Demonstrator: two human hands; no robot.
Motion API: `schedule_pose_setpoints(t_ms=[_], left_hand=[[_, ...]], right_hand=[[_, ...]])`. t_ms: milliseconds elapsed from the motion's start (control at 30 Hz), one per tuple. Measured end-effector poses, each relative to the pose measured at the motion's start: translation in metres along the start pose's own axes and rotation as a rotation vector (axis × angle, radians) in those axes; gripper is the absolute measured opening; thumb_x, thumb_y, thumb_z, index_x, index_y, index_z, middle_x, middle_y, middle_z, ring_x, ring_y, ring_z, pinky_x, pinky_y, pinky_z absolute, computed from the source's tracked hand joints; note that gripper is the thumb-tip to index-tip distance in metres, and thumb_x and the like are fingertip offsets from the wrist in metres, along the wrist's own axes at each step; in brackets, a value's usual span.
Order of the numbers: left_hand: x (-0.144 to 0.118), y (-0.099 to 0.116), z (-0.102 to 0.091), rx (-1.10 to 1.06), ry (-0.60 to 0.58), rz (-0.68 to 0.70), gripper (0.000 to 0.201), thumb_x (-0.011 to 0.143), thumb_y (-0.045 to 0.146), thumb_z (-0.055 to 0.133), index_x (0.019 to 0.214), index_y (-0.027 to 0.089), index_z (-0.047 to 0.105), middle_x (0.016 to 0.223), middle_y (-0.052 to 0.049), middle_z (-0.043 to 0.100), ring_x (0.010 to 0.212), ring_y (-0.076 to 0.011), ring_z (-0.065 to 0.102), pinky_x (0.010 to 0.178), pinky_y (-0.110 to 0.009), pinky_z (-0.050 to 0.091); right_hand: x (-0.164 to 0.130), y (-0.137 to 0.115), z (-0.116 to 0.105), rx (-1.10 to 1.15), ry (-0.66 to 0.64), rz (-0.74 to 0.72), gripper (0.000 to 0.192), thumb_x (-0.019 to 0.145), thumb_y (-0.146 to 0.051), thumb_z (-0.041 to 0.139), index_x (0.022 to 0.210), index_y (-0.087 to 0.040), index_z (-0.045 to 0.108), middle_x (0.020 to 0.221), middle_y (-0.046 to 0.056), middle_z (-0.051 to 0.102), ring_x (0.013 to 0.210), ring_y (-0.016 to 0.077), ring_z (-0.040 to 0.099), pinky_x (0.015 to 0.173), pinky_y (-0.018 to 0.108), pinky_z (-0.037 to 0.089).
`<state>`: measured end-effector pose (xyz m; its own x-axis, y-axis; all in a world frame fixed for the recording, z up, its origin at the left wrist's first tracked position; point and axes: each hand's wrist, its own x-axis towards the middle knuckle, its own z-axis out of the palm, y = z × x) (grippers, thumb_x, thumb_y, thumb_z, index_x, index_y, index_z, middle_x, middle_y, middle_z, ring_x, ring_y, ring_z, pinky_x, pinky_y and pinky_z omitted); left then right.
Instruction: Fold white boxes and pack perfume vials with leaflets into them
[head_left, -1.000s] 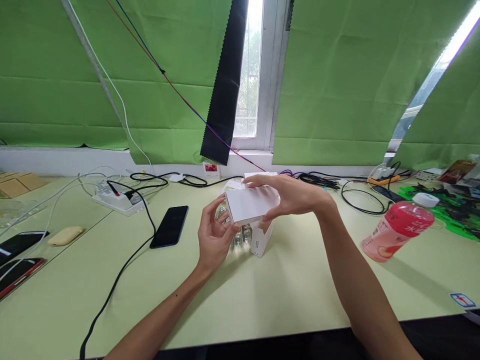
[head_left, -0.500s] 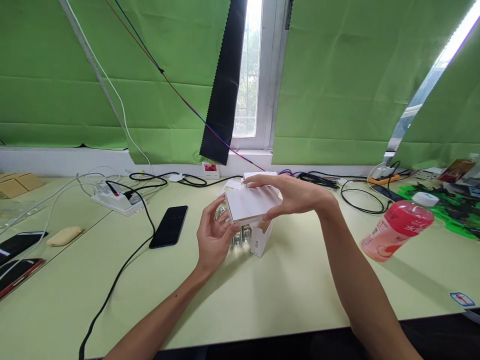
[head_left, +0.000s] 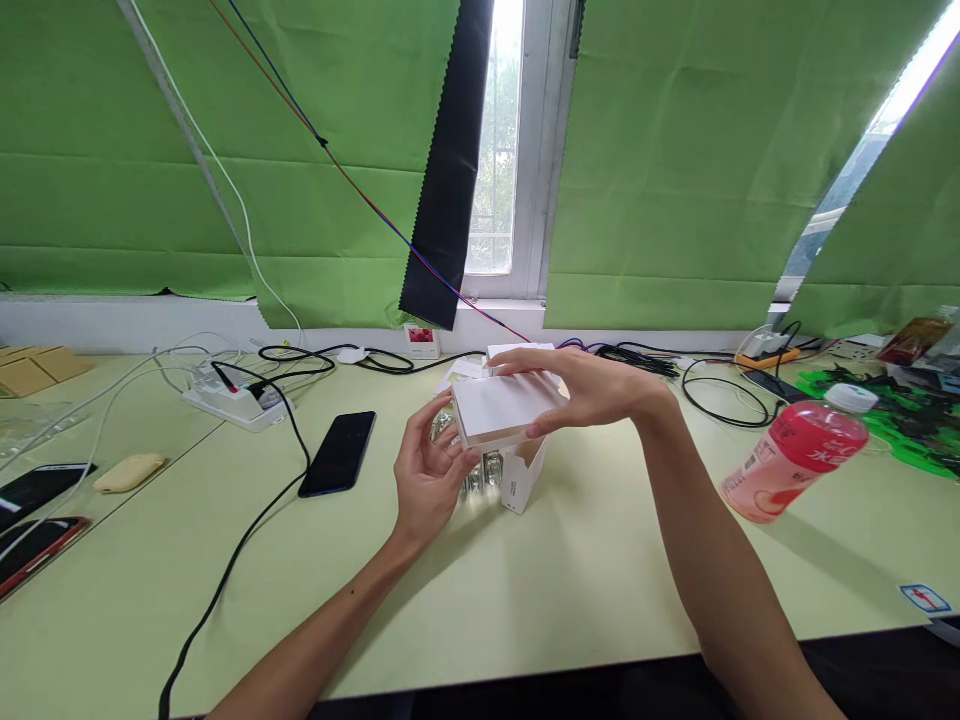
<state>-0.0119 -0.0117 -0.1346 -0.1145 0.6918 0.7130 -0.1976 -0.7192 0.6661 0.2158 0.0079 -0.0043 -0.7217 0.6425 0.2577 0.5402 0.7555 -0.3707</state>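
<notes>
A flat white box (head_left: 504, 408) is held above the table between both hands. My left hand (head_left: 431, 470) grips its left end, thumb below the near corner and fingers behind. My right hand (head_left: 585, 388) clasps the right end, fingers over the far edge and thumb at the near side. Under the held box stands an open white carton (head_left: 521, 480) with small print and a raised flap. Shiny clear glass-like pieces (head_left: 480, 472) sit beside the carton, mostly hidden by my left hand and the box. Another white box top (head_left: 519, 350) shows behind my right fingers.
Left of my hands lie a black phone (head_left: 337, 453), a black cable and a white power strip (head_left: 240, 400). A yellowish case (head_left: 129, 473) is farther left. A pink drink bottle (head_left: 799, 455) stands at right, near green and black parts (head_left: 877, 415).
Both hands keep their hold on the white box. Its near edge looks slightly more tilted, with a thin gap line showing along the side; otherwise almost nothing has moved.
</notes>
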Motion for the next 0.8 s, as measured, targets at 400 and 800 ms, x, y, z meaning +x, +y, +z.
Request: schedule_pose_setpoints(t_ms=[400, 800], left_hand=[[0.0015, 0.0027, 0.0023, -0.028, 0.008, -0.01, 0.051, 0.075, 0.04, 0.087, 0.12, 0.024, 0.067, 0.134, -0.013, 0.061, 0.107, -0.0251, 0.07, 0.082, -0.033, 0.064], [0.0007, 0.0032, 0.0024, -0.025, 0.022, -0.017, 0.05, 0.076, 0.041, 0.086, 0.119, 0.024, 0.067, 0.131, -0.012, 0.061, 0.109, -0.0249, 0.069, 0.082, -0.033, 0.064]], right_hand=[[0.0008, -0.002, 0.0003, 0.005, 0.006, 0.007, 0.071, 0.079, -0.04, 0.082, 0.143, -0.03, 0.054, 0.145, 0.007, 0.062, 0.137, 0.0305, 0.054, 0.113, 0.046, 0.044], [0.0018, -0.0044, 0.0004, -0.003, -0.016, 0.036, 0.079, 0.074, -0.037, 0.086, 0.145, -0.028, 0.052, 0.146, 0.008, 0.06, 0.138, 0.0296, 0.053, 0.113, 0.044, 0.043]])
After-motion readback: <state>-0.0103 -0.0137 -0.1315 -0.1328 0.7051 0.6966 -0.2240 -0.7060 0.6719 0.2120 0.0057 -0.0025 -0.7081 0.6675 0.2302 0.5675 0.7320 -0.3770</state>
